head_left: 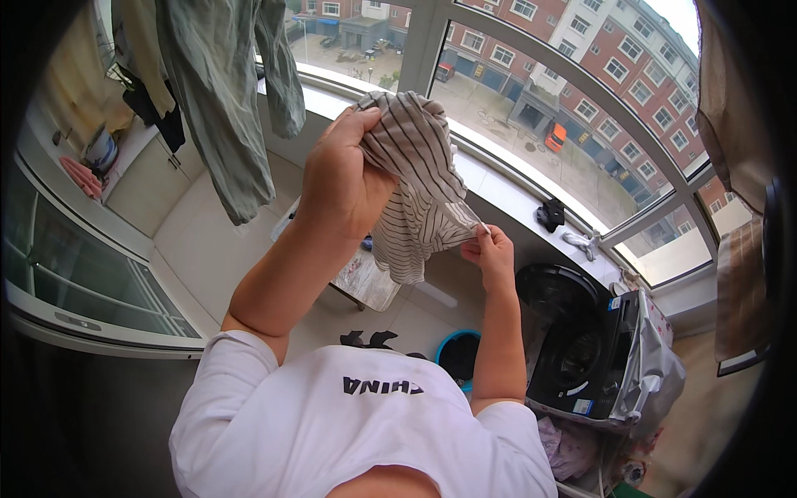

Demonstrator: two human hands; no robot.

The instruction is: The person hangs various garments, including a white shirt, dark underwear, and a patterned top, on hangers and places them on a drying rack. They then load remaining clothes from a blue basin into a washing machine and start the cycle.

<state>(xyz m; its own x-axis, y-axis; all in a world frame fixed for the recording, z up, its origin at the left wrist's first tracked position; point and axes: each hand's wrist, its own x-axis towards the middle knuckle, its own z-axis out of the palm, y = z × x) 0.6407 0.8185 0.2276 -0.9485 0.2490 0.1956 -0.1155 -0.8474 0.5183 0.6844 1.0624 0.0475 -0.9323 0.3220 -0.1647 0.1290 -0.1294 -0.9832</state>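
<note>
A light striped garment (414, 205) hangs bunched between my two raised hands, in front of the window. My left hand (348, 168) holds its upper part, the thumb pressed on the cloth and the other fingers largely hidden behind or inside it. Lower and to the right, my right hand (492, 246) pinches an edge of the same garment between thumb and fingertips, pulling that part out sideways. Grey-green trousers (218, 112) hang at the upper left, beside my left hand and not touching it.
A small low table (367, 280) stands beneath the garment. A blue basin (441, 358) with dark contents sits on the floor. At right is an open top-loading washing machine (576, 355). The windowsill (498, 180) bears a black item (550, 215). A glass sliding door (93, 274) is at left.
</note>
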